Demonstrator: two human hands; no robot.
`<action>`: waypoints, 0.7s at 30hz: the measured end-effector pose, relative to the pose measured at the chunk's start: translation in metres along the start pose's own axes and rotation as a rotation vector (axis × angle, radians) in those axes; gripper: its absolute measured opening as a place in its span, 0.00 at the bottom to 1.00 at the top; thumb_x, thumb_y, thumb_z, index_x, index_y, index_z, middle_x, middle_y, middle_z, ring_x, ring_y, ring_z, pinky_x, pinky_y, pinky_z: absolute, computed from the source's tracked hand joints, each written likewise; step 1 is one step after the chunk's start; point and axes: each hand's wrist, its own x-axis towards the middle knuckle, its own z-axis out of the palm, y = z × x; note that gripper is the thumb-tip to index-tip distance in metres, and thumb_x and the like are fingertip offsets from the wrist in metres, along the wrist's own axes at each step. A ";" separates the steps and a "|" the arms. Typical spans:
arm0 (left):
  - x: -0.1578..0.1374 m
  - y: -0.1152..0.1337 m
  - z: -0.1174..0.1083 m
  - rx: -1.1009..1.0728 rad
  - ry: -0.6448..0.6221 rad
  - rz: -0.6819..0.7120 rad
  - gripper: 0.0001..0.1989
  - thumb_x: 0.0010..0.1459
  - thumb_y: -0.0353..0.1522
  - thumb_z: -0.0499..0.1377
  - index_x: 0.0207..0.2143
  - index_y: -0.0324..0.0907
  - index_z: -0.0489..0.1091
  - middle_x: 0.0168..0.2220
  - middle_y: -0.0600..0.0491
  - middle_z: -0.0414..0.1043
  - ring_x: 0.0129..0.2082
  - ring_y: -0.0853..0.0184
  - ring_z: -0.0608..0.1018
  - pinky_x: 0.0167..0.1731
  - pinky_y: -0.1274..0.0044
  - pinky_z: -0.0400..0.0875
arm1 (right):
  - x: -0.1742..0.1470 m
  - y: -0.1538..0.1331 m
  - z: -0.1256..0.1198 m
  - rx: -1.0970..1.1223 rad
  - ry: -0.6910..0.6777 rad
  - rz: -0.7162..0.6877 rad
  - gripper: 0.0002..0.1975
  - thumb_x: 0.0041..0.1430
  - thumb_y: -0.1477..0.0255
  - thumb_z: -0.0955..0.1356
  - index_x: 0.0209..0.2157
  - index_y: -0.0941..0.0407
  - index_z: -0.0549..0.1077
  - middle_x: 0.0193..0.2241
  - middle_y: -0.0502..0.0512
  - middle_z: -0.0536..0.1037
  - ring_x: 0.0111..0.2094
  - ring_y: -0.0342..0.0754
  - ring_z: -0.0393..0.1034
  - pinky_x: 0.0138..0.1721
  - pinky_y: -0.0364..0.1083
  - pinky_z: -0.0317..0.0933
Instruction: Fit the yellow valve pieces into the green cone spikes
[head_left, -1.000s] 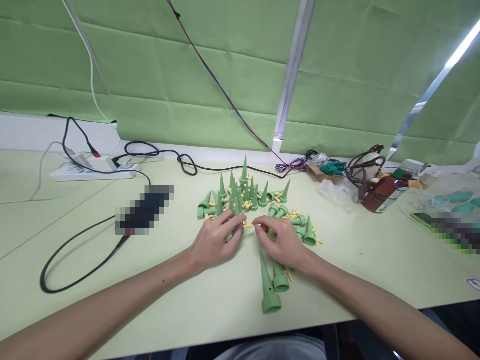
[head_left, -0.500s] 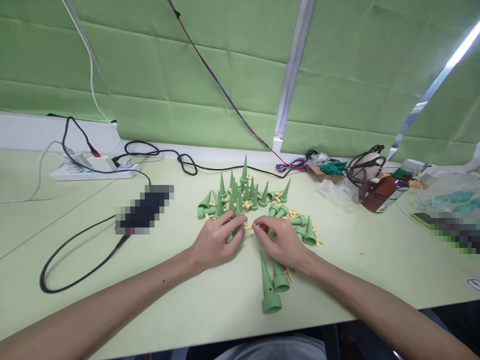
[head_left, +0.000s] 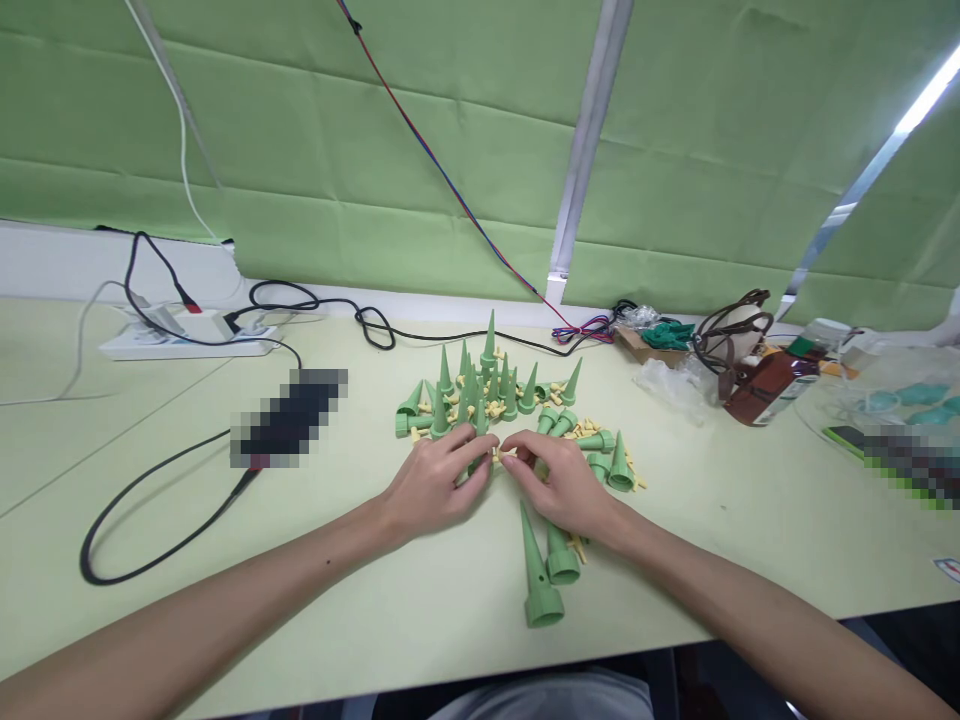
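My left hand (head_left: 439, 470) is closed around a green plastic spike (head_left: 480, 415), whose pointed tip rises above the fingers. Close beside it, my right hand (head_left: 562, 480) pinches a small yellow valve piece (head_left: 496, 454) against the spike's side; the fingers hide most of both parts. Behind my hands stands a cluster of green spikes (head_left: 529, 390) with yellow pieces among them. More green spikes (head_left: 619, 465) and a pile of loose yellow valves (head_left: 589, 428) lie by my right hand. Two further spikes (head_left: 543, 590) rest on the table nearer to me.
A blurred dark device (head_left: 289, 420) with a looped black cable lies left, below a white power strip (head_left: 187, 340). At the right are a brown bottle (head_left: 772, 385), clear plastic bags (head_left: 679, 390) and another blurred device (head_left: 911, 465). The green curtain (head_left: 450, 150) hangs behind the table.
My right fingertips have moved slightly left, closer to the left hand. Less of the yellow valve shows between the hands. The surrounding things look the same.
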 end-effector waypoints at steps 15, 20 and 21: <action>-0.001 -0.002 0.000 -0.054 -0.049 -0.013 0.10 0.67 0.28 0.52 0.45 0.40 0.72 0.31 0.53 0.68 0.20 0.75 0.67 0.20 0.80 0.59 | 0.000 0.001 0.001 0.005 -0.025 -0.004 0.06 0.69 0.73 0.63 0.38 0.55 0.72 0.29 0.51 0.75 0.29 0.46 0.68 0.33 0.44 0.61; -0.002 -0.003 0.000 -0.061 -0.054 -0.001 0.10 0.68 0.29 0.51 0.45 0.40 0.71 0.31 0.53 0.66 0.21 0.75 0.67 0.21 0.80 0.60 | 0.000 0.001 0.001 0.002 -0.038 0.001 0.06 0.68 0.73 0.63 0.39 0.55 0.72 0.30 0.52 0.77 0.30 0.46 0.69 0.33 0.44 0.62; -0.002 -0.004 0.000 -0.062 -0.052 0.002 0.09 0.68 0.29 0.52 0.45 0.40 0.71 0.31 0.53 0.66 0.21 0.75 0.67 0.21 0.80 0.60 | 0.000 0.001 0.001 0.005 -0.040 0.001 0.06 0.68 0.73 0.63 0.40 0.55 0.72 0.30 0.52 0.77 0.30 0.46 0.69 0.34 0.44 0.62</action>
